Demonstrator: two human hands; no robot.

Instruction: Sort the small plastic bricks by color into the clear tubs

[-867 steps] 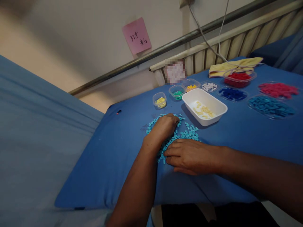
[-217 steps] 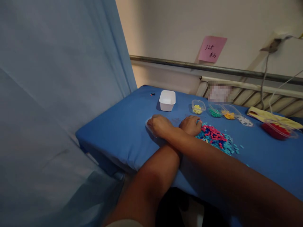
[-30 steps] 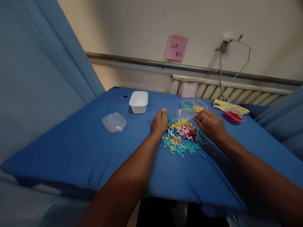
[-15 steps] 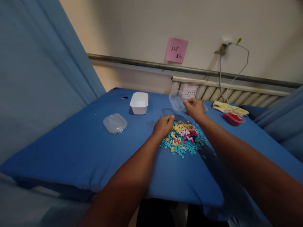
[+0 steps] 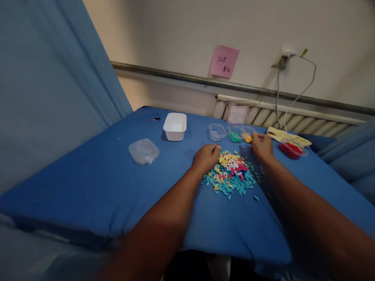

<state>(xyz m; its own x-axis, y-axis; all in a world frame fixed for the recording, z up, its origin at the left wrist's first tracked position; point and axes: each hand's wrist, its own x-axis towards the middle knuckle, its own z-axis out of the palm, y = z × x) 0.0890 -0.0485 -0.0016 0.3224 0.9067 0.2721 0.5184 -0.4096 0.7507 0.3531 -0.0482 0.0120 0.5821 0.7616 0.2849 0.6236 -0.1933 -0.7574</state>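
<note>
A heap of small building bricks (image 5: 231, 171) in turquoise, yellow, white, pink and blue lies on the blue cloth. My left hand (image 5: 206, 158) rests at the heap's left edge, fingers curled together; whatever they hold is hidden. Behind the heap, my right hand (image 5: 263, 146) has its fingertips closed at the near right rim of a clear plastic container with yellow-orange bricks (image 5: 247, 137). Beside that stands a clear container with green bricks (image 5: 235, 136). Farther left is another clear plastic container (image 5: 217, 134), with no bricks visible inside.
A white tub (image 5: 175, 128) and stacked clear lids (image 5: 144, 151) sit on the left. On the right are a container of red bricks (image 5: 293, 149) and a folded yellow cloth (image 5: 288, 136). A radiator (image 5: 263, 111) and hanging cables (image 5: 278, 97) are behind the table's far edge.
The clear container my right hand held tilted now stands on the table. That hand has moved right to the yellow-orange bricks' container. My left hand stays by the heap.
</note>
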